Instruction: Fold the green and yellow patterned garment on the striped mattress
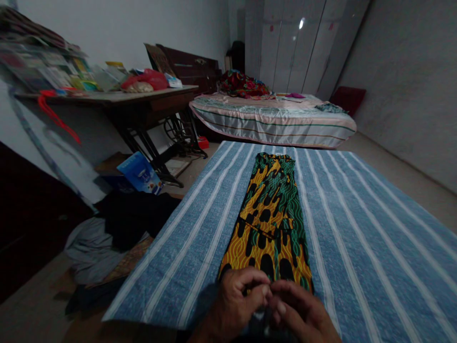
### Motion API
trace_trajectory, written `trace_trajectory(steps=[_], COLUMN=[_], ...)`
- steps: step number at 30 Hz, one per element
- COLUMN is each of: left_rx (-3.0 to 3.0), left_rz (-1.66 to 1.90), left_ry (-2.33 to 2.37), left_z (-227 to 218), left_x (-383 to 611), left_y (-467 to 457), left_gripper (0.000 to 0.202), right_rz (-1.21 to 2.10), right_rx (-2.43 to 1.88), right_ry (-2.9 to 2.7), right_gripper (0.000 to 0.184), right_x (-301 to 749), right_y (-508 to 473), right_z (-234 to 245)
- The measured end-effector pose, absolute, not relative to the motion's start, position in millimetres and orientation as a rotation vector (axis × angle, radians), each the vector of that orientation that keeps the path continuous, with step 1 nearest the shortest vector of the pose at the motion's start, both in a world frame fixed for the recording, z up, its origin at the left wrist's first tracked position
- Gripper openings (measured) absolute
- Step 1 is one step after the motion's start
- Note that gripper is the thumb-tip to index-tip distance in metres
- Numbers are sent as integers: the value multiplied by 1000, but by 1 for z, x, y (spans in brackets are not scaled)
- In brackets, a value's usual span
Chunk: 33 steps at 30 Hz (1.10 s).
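Observation:
A patterned garment [271, 205] in black, orange-yellow and green lies folded into a long narrow strip on a blue cloth with white stripes [214, 219]. Its collar end points away from me. Over its near end is my left hand [241, 297], thumb and forefinger pinched together. Close against it, fingertips nearly meeting, my right hand [300, 312] has its fingers curled and drawn together too. Whatever is between the fingertips is too small and dark to make out. The garment's lowest edge is hidden behind the hands.
Left stands a sewing machine table [153, 95] bearing a red bag [148, 80] and boxes. Beneath it are a blue package [140, 172] and a heap of dark and grey clothes [107, 238]. Beyond the striped cloth is a bed [278, 119], with a wardrobe [285, 43] behind.

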<state>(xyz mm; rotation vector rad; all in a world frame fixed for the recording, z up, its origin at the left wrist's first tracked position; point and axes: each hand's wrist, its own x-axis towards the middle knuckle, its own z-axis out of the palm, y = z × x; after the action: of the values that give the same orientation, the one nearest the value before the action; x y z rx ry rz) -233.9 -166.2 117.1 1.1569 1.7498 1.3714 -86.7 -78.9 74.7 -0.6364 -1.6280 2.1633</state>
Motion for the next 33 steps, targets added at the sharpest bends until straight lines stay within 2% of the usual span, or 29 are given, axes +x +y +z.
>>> trace_trajectory(steps=[3,6,9,12,16,22,33], left_rx=[1253,1407,1482,1530,1555,1551,1644], left_rz=[1340,1307,1307,1304,1257,1254,1178], left_ry=[2043,2238,2253,2268,2263,2235,2327], left_z=[109,107,108,107,102,96,96], left_x=[-247,-258,-265,-271,-274,-274,-285], left_y=[-163,-159,-155,-151,-149,-153,-140], left_gripper=[15,16,19,21,22,24,21], right_rz=[1370,729,315,86,14,200,248], right_rx=[-552,-429,-411,-380,-306,-282,-230], right_ry=[-2075,-2353,-2543,-2648,-2707,-2709,-2705], right_gripper=[17,20,26,30,27,24,24], right_x=[-96,-113,-134,-150,-161,-160,-159], right_y=[-57,-30,-8,7,18,29,34], right_z=[83,87,88,84,73,59,61])
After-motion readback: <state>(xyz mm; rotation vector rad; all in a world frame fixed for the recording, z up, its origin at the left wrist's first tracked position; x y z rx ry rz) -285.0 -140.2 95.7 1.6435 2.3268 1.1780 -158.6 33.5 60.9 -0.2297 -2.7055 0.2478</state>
